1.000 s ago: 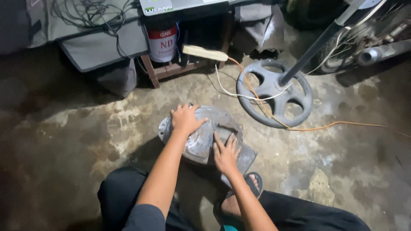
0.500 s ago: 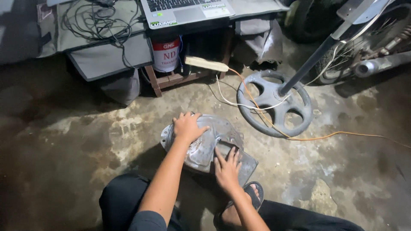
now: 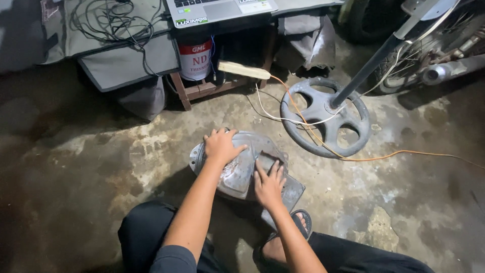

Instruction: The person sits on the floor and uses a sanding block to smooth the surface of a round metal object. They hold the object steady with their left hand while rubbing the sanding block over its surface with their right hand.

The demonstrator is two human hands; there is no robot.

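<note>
Both hands, left hand (image 3: 221,146) and right hand (image 3: 268,183), press spread-fingered atop the metal cover (image 3: 242,169).

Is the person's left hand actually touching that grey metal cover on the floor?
Touching. The head view shows the left hand lying flat, fingers spread, on the metal cover, with no gap.

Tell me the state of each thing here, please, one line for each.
Left hand: open, pressed flat on the metal cover.
Right hand: open, fingers spread on the cover.
Metal cover: lying on the floor, dull and scuffed.
Laptop: open.
Fan base: standing on the floor.
Orange cable: loose across the floor.
</note>
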